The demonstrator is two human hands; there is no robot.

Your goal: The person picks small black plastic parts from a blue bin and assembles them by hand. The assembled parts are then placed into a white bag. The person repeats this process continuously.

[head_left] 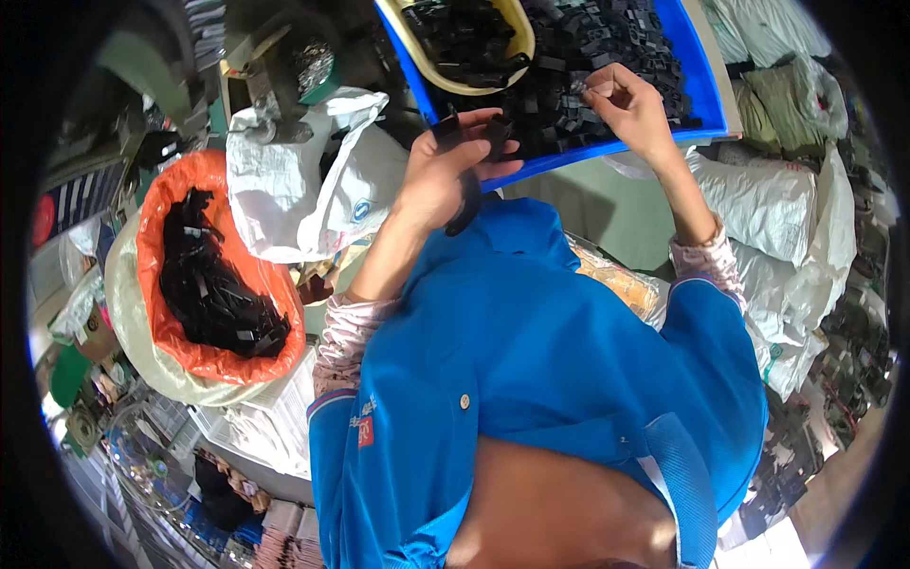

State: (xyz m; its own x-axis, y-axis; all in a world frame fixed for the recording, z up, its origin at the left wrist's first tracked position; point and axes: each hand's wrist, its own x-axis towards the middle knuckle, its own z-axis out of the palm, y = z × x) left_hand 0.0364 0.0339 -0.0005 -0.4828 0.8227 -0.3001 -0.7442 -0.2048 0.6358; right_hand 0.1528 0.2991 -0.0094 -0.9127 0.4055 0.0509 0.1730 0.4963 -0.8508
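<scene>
My left hand [445,171] is closed around several black plastic parts [464,204]. One curved, strap-like part hangs down past the wrist, and a darker piece shows between thumb and fingers. Farther right, my right hand [630,109] reaches over a blue tray [578,149] filled with small black plastic pieces [607,43]. Its thumb and forefinger are pinched together just above the pieces; whatever lies between the fingertips is too small to make out. A yellow tub [524,38] with longer black parts in it sits at the tray's left side, beyond my left hand.
To the left stands a sack lined with orange plastic [156,247], holding black strips. A white woven bag [275,190] is beside it. White wrapped bundles [758,204] are piled at the right. A green container [322,81] stands at the far left.
</scene>
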